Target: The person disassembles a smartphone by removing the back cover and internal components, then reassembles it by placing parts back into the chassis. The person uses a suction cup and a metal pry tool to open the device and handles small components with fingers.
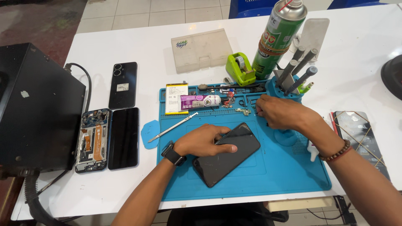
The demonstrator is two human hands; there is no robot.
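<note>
I saw bright, even light; glare bleached the table [360, 62], shadows stayed soft, focus was sharp, and the edges bowed slightly.

Two hands are counted: the left hand [201, 141] at centre frame and the right hand [278, 113] right of centre. Four phone units are counted in all: one dark phone [227, 153] on the blue mat [272, 171] at lower centre, and three at the left of the frame, namely one black phone back [123, 85], one opened phone body [93, 140] and one dark screen panel [124, 137]. One green spray can [278, 37] and one green tape dispenser [240, 68] are recorded at upper centre. One white glue tube [200, 101] is noted on the mat. One black box [35, 106] is recorded at far left.
</note>
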